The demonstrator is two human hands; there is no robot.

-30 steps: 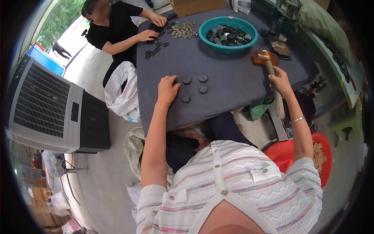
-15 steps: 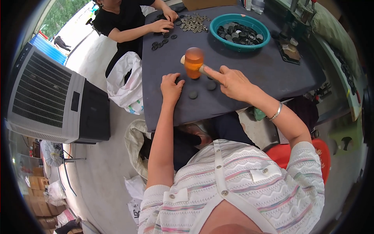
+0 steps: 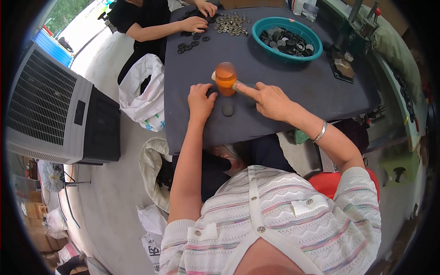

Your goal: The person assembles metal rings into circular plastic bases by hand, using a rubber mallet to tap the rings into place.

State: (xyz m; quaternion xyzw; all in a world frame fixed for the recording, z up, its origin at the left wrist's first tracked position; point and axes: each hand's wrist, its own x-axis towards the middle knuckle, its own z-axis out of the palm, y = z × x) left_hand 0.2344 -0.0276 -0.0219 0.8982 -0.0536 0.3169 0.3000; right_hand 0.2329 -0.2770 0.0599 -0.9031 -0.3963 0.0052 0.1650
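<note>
While right hand [image 3: 270,98] grips the orange mallet [image 3: 226,78] handle | left hand [image 3: 200,98] flat beside black disc [image 3: 228,110] | mallet likely head-heavy, rigid; hold mid-handle.

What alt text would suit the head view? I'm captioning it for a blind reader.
A person's right hand holds an orange-headed mallet over a dark table, the left hand beside small black discs. A teal basin of discs sits beyond, and another person sorts rings.
</note>
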